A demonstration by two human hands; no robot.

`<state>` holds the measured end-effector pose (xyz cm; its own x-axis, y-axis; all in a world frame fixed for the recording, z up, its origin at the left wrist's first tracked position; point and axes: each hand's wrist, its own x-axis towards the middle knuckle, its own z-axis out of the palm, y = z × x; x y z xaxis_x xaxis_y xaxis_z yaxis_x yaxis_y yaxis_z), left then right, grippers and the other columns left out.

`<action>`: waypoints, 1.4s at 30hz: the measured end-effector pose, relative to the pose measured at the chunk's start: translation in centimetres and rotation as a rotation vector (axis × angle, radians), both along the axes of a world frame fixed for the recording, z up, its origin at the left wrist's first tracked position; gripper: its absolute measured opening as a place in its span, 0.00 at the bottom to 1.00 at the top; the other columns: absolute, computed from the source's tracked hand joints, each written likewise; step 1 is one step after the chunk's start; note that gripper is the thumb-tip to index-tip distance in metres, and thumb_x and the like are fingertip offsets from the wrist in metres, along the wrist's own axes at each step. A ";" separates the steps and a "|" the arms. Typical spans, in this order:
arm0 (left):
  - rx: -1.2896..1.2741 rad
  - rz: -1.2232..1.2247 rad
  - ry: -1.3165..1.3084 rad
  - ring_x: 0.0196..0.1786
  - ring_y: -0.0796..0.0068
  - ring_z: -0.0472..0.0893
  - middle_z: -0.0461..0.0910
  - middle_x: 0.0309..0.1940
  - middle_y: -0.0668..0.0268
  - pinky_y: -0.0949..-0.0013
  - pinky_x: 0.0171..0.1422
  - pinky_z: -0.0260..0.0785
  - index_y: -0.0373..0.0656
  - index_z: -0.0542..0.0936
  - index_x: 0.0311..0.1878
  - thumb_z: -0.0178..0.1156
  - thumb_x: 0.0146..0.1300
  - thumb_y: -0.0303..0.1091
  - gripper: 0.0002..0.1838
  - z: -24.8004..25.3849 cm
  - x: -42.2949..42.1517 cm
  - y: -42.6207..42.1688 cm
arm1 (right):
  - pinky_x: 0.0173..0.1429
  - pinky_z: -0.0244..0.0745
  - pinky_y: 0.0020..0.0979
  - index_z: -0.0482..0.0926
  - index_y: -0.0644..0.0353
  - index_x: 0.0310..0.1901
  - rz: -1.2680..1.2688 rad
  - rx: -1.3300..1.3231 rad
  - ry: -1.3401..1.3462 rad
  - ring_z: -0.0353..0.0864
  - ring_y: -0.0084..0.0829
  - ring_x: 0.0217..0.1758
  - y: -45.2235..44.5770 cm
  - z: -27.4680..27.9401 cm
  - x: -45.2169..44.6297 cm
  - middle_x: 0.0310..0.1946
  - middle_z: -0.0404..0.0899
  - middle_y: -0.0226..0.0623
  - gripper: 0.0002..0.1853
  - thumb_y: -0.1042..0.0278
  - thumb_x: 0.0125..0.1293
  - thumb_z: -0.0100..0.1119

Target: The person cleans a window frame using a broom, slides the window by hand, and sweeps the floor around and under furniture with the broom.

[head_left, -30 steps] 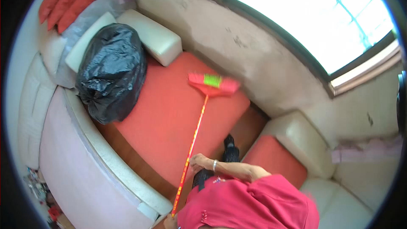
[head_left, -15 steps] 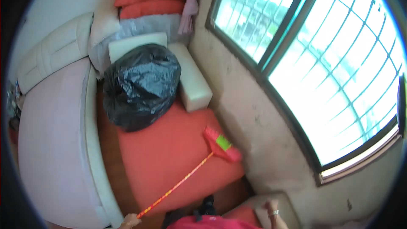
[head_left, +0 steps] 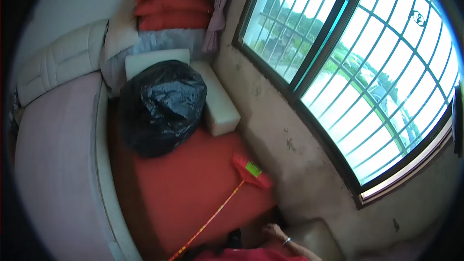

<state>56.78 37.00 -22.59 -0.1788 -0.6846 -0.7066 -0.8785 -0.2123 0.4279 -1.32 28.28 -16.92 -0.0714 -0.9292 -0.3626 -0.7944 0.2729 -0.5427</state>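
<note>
A broom with a red head (head_left: 253, 172) and a green label lies over the red seat cushion (head_left: 193, 183), its bristle side toward the wall. Its red-and-yellow patterned handle (head_left: 212, 216) runs down to the bottom edge of the picture. The grip end of the handle is cut off, and my left hand is out of view. Wearing a bracelet, my right hand (head_left: 274, 232) is over the near right side, by a cream armrest (head_left: 316, 239). It appears empty with loosely bent fingers, apart from the broom.
A large black plastic bag (head_left: 166, 106) sits on the cushion's far end, beside a cream armrest (head_left: 221, 116). A long pale sofa (head_left: 60, 164) lines the left. Red pillows (head_left: 174, 5) are stacked behind. A barred window (head_left: 382, 82) fills the right wall.
My left hand has dropped out of view at the bottom. My right hand has moved left and up, toward the cushion's near edge. The broom head has shifted slightly; the view has tilted a little.
</note>
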 end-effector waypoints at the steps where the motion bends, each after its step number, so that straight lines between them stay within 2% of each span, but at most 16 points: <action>1: 0.054 0.068 0.002 0.43 0.52 0.79 0.79 0.33 0.49 0.56 0.48 0.69 0.44 0.81 0.33 0.57 0.51 0.59 0.25 0.5 -0.5 -0.2 | 0.41 0.75 0.31 0.80 0.61 0.41 -0.070 0.072 -0.077 0.81 0.31 0.37 -1.0 1.7 0.7 0.34 0.81 0.41 0.15 0.59 0.57 0.56; 3: -0.037 0.008 -0.118 0.39 0.52 0.80 0.80 0.31 0.50 0.55 0.43 0.70 0.44 0.82 0.32 0.56 0.51 0.54 0.20 -1.5 -0.4 0.3 | 0.40 0.76 0.28 0.79 0.64 0.43 -0.157 0.142 -0.197 0.80 0.26 0.35 -2.1 5.0 1.8 0.32 0.81 0.37 0.16 0.62 0.58 0.56; 7: -0.181 0.079 -0.178 0.36 0.52 0.80 0.80 0.30 0.53 0.54 0.45 0.71 0.43 0.81 0.32 0.57 0.46 0.46 0.17 3.1 -1.8 0.2 | 0.38 0.75 0.28 0.79 0.65 0.42 -0.231 0.272 -0.158 0.80 0.27 0.34 -1.1 4.4 1.2 0.30 0.81 0.38 0.16 0.63 0.57 0.57; 14: -0.078 0.183 -0.242 0.32 0.51 0.79 0.78 0.24 0.52 0.53 0.41 0.71 0.44 0.80 0.27 0.57 0.44 0.45 0.14 10.7 -3.6 1.1 | 0.33 0.76 0.29 0.79 0.66 0.39 -0.040 0.504 -0.108 0.80 0.26 0.27 1.0 -3.0 -0.6 0.26 0.80 0.37 0.14 0.65 0.55 0.58; 16: -0.091 0.178 -0.223 0.32 0.51 0.78 0.78 0.23 0.52 0.53 0.41 0.70 0.44 0.80 0.27 0.57 0.44 0.44 0.14 11.2 -3.9 1.3 | 0.31 0.76 0.28 0.79 0.66 0.39 -0.091 0.351 -0.277 0.80 0.27 0.26 0.3 -5.1 -1.6 0.25 0.80 0.37 0.13 0.66 0.55 0.59; 21: -0.070 0.265 -0.219 0.31 0.50 0.78 0.78 0.23 0.53 0.52 0.40 0.69 0.42 0.78 0.24 0.59 0.42 0.42 0.12 13.7 -5.6 2.1 | 0.29 0.76 0.26 0.76 0.67 0.42 -0.248 0.403 -0.314 0.80 0.26 0.27 -3.8 2.0 -2.7 0.25 0.80 0.37 0.14 0.67 0.57 0.57; 25: -0.116 0.415 -0.324 0.35 0.48 0.78 0.78 0.26 0.51 0.53 0.42 0.69 0.40 0.77 0.28 0.60 0.43 0.39 0.12 9.6 -4.5 0.0 | 0.31 0.75 0.29 0.79 0.64 0.37 -0.395 0.106 -0.332 0.80 0.27 0.25 -6.3 3.7 -7.6 0.25 0.80 0.39 0.09 0.72 0.56 0.54; 27: -0.148 0.411 -0.377 0.36 0.48 0.78 0.78 0.28 0.49 0.54 0.44 0.69 0.39 0.76 0.30 0.60 0.44 0.37 0.13 4.5 -2.6 -3.2 | 0.33 0.76 0.31 0.80 0.64 0.36 -0.281 -0.059 0.012 0.81 0.29 0.27 -7.8 9.3 -9.2 0.27 0.81 0.42 0.09 0.71 0.55 0.55; 28: -0.108 0.424 -0.389 0.38 0.48 0.78 0.78 0.30 0.48 0.54 0.45 0.69 0.38 0.76 0.32 0.59 0.46 0.36 0.13 0.8 -0.4 -3.8 | 0.36 0.76 0.32 0.80 0.64 0.36 -0.263 -0.254 0.082 0.82 0.35 0.31 -6.9 6.3 -14.1 0.30 0.81 0.45 0.09 0.71 0.55 0.55; 29: -0.070 0.447 -0.405 0.40 0.47 0.78 0.78 0.33 0.47 0.54 0.46 0.69 0.37 0.76 0.35 0.58 0.47 0.35 0.13 -1.8 0.8 -3.8 | 0.36 0.74 0.25 0.78 0.64 0.39 -0.368 -0.253 0.011 0.78 0.23 0.32 -6.5 8.3 -16.4 0.30 0.80 0.35 0.08 0.76 0.58 0.55; 31: -0.013 0.371 -0.523 0.42 0.46 0.78 0.78 0.35 0.46 0.54 0.47 0.69 0.35 0.75 0.35 0.57 0.51 0.33 0.12 -3.9 1.0 -7.0 | 0.39 0.75 0.29 0.78 0.63 0.39 -0.407 -0.451 0.345 0.81 0.31 0.34 -6.9 15.7 -17.4 0.30 0.81 0.39 0.08 0.77 0.57 0.53; 34: -0.117 0.245 -0.326 0.41 0.45 0.77 0.77 0.37 0.46 0.52 0.44 0.68 0.37 0.76 0.37 0.54 0.53 0.37 0.13 -4.5 -3.3 -14.9 | 0.53 0.70 0.34 0.74 0.64 0.45 -0.406 -0.670 0.724 0.76 0.38 0.48 -4.7 23.5 -23.7 0.45 0.77 0.44 0.13 0.77 0.58 0.50; 35: -0.132 0.178 -0.231 0.41 0.45 0.77 0.77 0.37 0.46 0.51 0.43 0.68 0.38 0.76 0.37 0.54 0.54 0.38 0.14 -5.6 -4.7 -17.8 | 0.58 0.66 0.35 0.72 0.65 0.49 -0.605 -0.629 0.785 0.73 0.40 0.53 -4.0 26.1 -24.2 0.46 0.75 0.45 0.15 0.74 0.59 0.50; 37: -0.223 0.169 0.023 0.37 0.48 0.77 0.76 0.31 0.47 0.52 0.39 0.67 0.37 0.75 0.31 0.53 0.54 0.40 0.13 -3.2 -10.9 -24.8 | 0.65 0.60 0.37 0.69 0.65 0.54 -0.611 -0.899 1.126 0.65 0.41 0.61 -1.7 29.3 -29.0 0.55 0.69 0.47 0.20 0.74 0.59 0.51; 39: -0.416 0.104 0.305 0.30 0.57 0.73 0.75 0.28 0.53 0.60 0.36 0.65 0.37 0.73 0.33 0.52 0.56 0.38 0.12 1.1 -19.6 -32.8 | 0.65 0.59 0.38 0.66 0.64 0.56 -0.695 -1.037 1.181 0.63 0.41 0.62 -1.3 33.6 -29.2 0.58 0.64 0.48 0.21 0.72 0.60 0.53; 42: -0.588 -0.004 0.522 0.36 0.71 0.77 0.78 0.31 0.60 0.63 0.40 0.67 0.38 0.75 0.37 0.52 0.59 0.38 0.13 13.6 -35.8 -43.4 | 0.65 0.60 0.41 0.65 0.63 0.56 -0.820 -1.266 1.129 0.63 0.42 0.62 -1.2 36.0 -31.3 0.57 0.64 0.46 0.22 0.68 0.61 0.57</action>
<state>20.99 -6.44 -8.96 -0.3911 -0.9189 -0.0521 -0.5329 0.1800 0.8268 -32.58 27.06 19.08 -0.2608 -0.1909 0.9463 -0.7721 0.6296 -0.0858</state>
